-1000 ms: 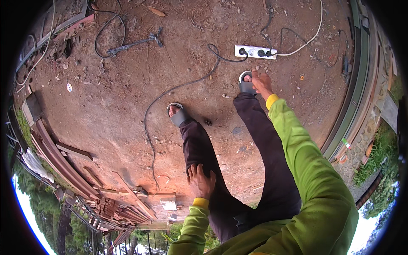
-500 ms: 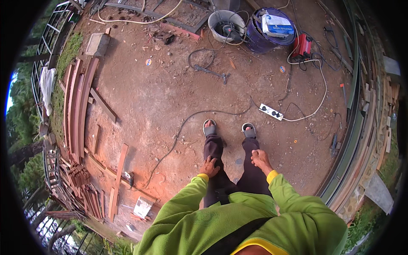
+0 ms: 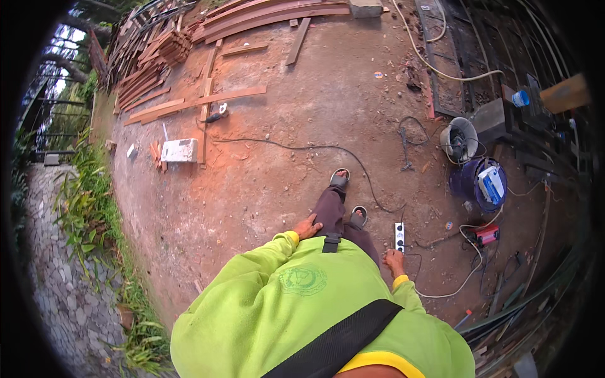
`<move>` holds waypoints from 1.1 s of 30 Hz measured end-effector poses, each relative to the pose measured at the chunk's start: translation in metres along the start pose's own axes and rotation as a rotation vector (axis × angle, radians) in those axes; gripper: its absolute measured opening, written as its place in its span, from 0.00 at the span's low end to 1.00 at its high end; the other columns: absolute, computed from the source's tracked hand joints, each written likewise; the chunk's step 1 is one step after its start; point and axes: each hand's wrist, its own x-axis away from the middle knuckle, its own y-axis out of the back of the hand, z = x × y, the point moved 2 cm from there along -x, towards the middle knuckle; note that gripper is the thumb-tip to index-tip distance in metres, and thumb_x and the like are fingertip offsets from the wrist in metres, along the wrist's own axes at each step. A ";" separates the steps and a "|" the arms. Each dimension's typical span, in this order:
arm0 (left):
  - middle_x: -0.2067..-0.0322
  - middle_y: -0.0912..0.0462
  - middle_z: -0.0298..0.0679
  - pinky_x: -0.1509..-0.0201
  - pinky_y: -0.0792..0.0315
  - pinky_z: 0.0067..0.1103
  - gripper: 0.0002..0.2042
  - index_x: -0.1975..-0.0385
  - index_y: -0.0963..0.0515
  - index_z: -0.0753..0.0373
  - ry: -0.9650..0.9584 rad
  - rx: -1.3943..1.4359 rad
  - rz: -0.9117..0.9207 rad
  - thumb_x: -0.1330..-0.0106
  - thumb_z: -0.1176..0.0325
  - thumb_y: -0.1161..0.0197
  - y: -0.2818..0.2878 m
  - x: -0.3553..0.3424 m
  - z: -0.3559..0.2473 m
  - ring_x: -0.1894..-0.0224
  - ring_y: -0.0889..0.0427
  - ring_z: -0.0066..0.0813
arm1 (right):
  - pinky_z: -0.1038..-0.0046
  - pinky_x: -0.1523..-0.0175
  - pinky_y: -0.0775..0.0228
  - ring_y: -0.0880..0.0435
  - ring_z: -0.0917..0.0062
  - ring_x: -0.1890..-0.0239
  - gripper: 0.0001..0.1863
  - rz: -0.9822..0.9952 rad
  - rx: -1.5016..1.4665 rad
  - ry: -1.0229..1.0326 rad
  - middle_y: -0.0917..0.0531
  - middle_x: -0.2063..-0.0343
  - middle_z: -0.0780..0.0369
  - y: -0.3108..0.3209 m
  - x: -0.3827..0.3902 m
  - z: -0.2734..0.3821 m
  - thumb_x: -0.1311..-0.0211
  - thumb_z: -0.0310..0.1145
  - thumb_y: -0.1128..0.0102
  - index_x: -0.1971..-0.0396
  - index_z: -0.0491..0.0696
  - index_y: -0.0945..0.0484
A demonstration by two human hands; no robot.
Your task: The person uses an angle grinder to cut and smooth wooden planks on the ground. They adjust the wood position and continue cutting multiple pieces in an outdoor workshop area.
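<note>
I stand on bare red-brown ground in dark trousers and grey sandals, a lime-green top filling the lower view. My left hand (image 3: 307,227) rests against my left thigh, fingers apart, holding nothing. My right hand (image 3: 395,261) hangs beside my right leg, fingers loosely curled and holding nothing, just below a white power strip (image 3: 399,236) lying on the ground. A black cable (image 3: 296,148) runs from near my feet leftward to a small power tool (image 3: 215,116) by the planks.
Long wooden planks (image 3: 189,102) lie at the upper left with a white block (image 3: 179,150). On the right stand a blue bucket (image 3: 479,184), a grey bucket (image 3: 459,138), a red tool (image 3: 486,235) and dark metal frames. Grass and paving border the left.
The view has swung round: the planks moved from the left side to the top, the buckets from the top to the right. My hands have stayed by my thighs.
</note>
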 end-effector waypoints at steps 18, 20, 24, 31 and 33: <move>0.36 0.33 0.57 0.29 0.41 0.37 0.35 0.34 0.34 0.63 0.239 0.527 -0.408 0.37 0.45 0.44 -0.002 0.051 0.207 0.33 0.35 0.52 | 0.67 0.76 0.28 0.17 0.73 0.80 0.17 0.163 0.628 0.429 0.16 0.77 0.59 -0.104 0.057 0.217 0.36 0.38 0.48 0.67 0.38 0.19; 0.36 0.32 0.56 0.30 0.41 0.35 0.33 0.35 0.33 0.63 0.183 0.618 -0.426 0.36 0.46 0.44 0.017 0.076 0.228 0.33 0.34 0.50 | 0.67 0.74 0.28 0.17 0.71 0.79 0.18 0.172 0.678 0.514 0.16 0.77 0.56 -0.144 0.060 0.238 0.36 0.38 0.48 0.68 0.37 0.18; 0.45 0.22 0.51 0.38 0.32 0.35 0.27 0.42 0.25 0.60 0.046 0.825 -0.401 0.34 0.47 0.45 0.037 0.096 0.290 0.42 0.25 0.51 | 0.60 0.59 0.26 0.14 0.61 0.68 0.19 0.196 0.823 0.701 0.15 0.74 0.47 -0.242 0.072 0.297 0.40 0.40 0.48 0.67 0.37 0.16; 0.56 0.14 0.41 0.45 0.28 0.29 0.20 0.52 0.18 0.60 0.085 1.062 -0.433 0.31 0.51 0.46 0.030 0.118 0.361 0.52 0.18 0.31 | 0.61 0.54 0.26 0.14 0.58 0.62 0.19 0.300 0.995 0.985 0.15 0.68 0.46 -0.402 0.097 0.395 0.41 0.40 0.46 0.63 0.39 0.16; 0.56 0.14 0.41 0.45 0.28 0.29 0.20 0.52 0.18 0.59 0.122 1.111 -0.484 0.32 0.51 0.45 0.026 0.117 0.382 0.53 0.18 0.32 | 0.61 0.54 0.26 0.14 0.57 0.62 0.19 0.346 1.030 1.006 0.15 0.68 0.45 -0.438 0.095 0.411 0.41 0.40 0.46 0.63 0.40 0.16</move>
